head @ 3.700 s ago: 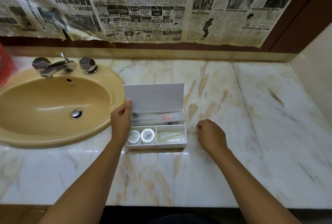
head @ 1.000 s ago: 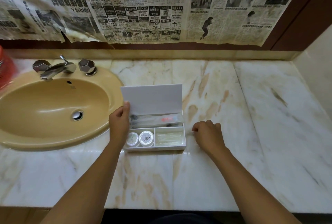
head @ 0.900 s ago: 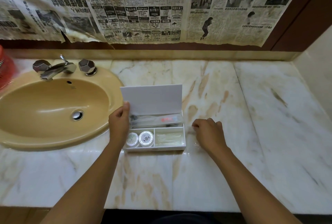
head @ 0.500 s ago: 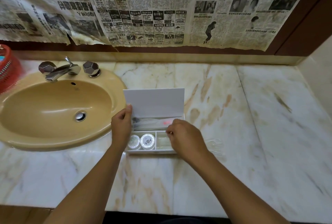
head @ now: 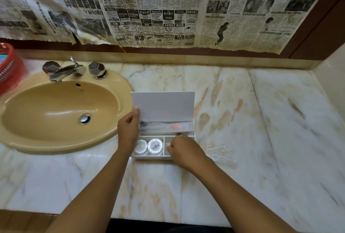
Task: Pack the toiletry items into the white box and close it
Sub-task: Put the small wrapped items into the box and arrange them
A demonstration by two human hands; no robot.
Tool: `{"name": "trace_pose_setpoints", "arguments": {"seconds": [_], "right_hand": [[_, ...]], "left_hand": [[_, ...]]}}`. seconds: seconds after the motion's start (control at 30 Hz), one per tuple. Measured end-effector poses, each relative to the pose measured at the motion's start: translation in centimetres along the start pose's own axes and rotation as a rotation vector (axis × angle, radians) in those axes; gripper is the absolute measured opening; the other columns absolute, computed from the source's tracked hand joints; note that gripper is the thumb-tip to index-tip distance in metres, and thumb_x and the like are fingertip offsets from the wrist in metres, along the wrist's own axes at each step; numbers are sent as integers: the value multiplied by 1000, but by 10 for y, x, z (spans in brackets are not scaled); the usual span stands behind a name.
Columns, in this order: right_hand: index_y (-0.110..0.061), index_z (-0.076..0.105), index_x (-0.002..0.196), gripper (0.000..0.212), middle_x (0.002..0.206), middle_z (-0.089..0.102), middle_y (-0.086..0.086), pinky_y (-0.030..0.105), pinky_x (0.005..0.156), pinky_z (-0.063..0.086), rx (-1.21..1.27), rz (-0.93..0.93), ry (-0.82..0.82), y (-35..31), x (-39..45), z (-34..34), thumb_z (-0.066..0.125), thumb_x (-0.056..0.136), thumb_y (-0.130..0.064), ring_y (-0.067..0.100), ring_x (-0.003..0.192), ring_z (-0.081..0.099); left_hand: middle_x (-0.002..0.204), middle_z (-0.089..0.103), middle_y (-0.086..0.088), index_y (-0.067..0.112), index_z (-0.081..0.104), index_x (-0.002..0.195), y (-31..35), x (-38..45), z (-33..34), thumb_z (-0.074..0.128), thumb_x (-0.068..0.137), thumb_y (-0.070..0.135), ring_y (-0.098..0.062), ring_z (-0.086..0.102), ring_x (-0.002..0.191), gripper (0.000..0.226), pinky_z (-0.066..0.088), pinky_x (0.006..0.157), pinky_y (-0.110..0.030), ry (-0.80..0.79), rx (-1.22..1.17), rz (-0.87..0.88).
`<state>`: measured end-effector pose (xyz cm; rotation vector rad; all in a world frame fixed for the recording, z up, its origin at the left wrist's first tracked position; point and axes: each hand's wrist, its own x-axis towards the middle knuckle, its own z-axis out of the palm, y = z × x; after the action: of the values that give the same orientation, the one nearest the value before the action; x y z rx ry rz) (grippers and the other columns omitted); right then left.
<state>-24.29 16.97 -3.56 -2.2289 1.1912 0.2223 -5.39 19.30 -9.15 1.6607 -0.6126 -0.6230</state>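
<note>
The white box (head: 149, 157) stands open on the marble counter, its lid (head: 164, 103) upright. My left hand (head: 128, 130) grips the lid's left edge. A wrapped toothbrush (head: 168, 127) lies in the long back compartment. Two round white jars (head: 155, 146) sit in the front left compartment. My right hand (head: 184, 150) reaches into the front right compartment with curled fingers, pinching a small clear packet that it mostly hides. More clear packets of floss picks (head: 222, 151) lie on the counter just right of the box.
A tan sink (head: 119, 87) with a chrome faucet (head: 65, 70) sits left of the box. A red basket (head: 9, 68) stands at the far left. Newspaper covers the back wall, and a side wall (head: 332, 75) bounds the counter at the right.
My right hand picked a small item off the counter to the right of the box and moved left over the front right compartment. My left hand kept holding the lid.
</note>
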Motion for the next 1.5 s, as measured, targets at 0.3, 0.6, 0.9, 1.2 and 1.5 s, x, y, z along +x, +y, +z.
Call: {"name": "trace_pose_setpoints", "arguments": {"seconds": [0.3,0.6,0.9,1.2,1.5], "right_hand": [[-13,45,61,34,74,51,7,28,62,34,43,-40,86,1,-10,-10,42,93,-23,26,70,48],[-13,71,95,18,96,67,4,33,78,51,148,125,474,60,-13,-31,54,88,-15,22,89,61],[-11,64,114,39,118,55,7,34,88,41,-23,337,230,101,-14,-14,46,85,6,27,113,48],[-15,61,86,23,81,58,-2,26,61,36,43,311,355,95,-11,-17,45,85,1,20,77,54],[-15,63,89,11,87,61,-3,31,65,49,134,-14,578,37,-18,-43,54,92,-11,17,76,57]], "left_hand": [[60,26,-7,4,36,61,5,-3,3,53,104,32,-12,30,56,53,29,57,-28,15,26,20],[62,26,-5,4,39,63,5,-2,3,53,104,33,-13,29,58,51,30,55,-26,21,31,1],[70,33,-10,-9,41,67,3,-1,3,53,103,36,-22,31,67,59,32,60,-28,18,9,-18],[69,34,-10,-12,41,68,3,-1,2,53,103,37,-21,33,66,61,35,64,-31,8,1,-15],[65,34,-11,-11,41,67,0,0,2,54,103,36,-14,38,58,61,35,59,-29,16,1,-1]]}}
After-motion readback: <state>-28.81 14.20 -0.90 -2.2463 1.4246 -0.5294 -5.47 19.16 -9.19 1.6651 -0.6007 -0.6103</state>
